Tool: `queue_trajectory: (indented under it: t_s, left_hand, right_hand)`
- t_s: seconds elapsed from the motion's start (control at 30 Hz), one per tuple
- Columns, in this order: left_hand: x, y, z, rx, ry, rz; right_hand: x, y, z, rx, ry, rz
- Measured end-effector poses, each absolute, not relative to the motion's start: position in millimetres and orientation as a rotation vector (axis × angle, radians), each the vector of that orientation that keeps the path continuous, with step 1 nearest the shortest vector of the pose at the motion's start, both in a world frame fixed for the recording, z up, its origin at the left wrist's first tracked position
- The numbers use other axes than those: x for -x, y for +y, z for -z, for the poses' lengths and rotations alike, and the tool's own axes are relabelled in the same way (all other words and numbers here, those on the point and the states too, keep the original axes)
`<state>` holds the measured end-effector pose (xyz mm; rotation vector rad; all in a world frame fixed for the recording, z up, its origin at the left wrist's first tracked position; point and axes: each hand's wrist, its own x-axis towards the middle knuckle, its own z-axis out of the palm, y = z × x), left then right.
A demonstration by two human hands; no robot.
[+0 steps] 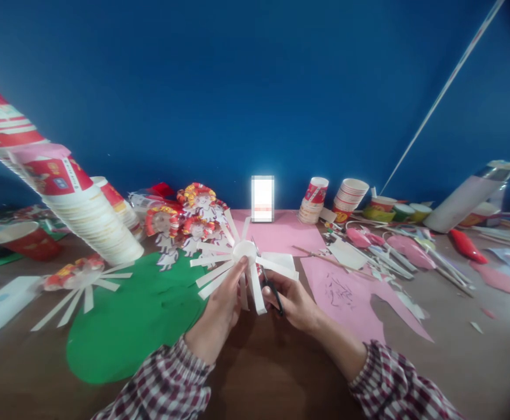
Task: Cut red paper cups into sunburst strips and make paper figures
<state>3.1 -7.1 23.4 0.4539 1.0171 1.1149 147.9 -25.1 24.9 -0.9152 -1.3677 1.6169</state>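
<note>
A white paper cup cut into strips (244, 251) is held up in front of me, its strips splayed outward round the small round base. My left hand (229, 291) is closed on it from below, the thumb near the base. In my right hand (293, 300) is a pair of dark-handled scissors (273, 290), fingers wrapped round the handles. The blades point up beside the cup's base, among the strips; their tips are hard to make out. One broad uncut section of the cup spreads to the right, above my right hand.
A green paper sheet (132, 326) lies left, with several decorated paper figures (200, 227) behind it. Tall stacked cups (93, 216) lean at the left. Pink paper (342, 297), scraps and a cup stack (349, 195) are on the right. A blue wall (255, 87) stands behind.
</note>
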Motion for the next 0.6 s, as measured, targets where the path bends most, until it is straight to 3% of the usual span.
queue_trajectory:
  t_s: [0.6]
  left_hand:
    - [-8.4, -12.1, -29.5, -0.433, 0.982, -1.194]
  right_hand:
    - [-152.6, -25.5, -34.0, 0.904, -1.436, -1.620]
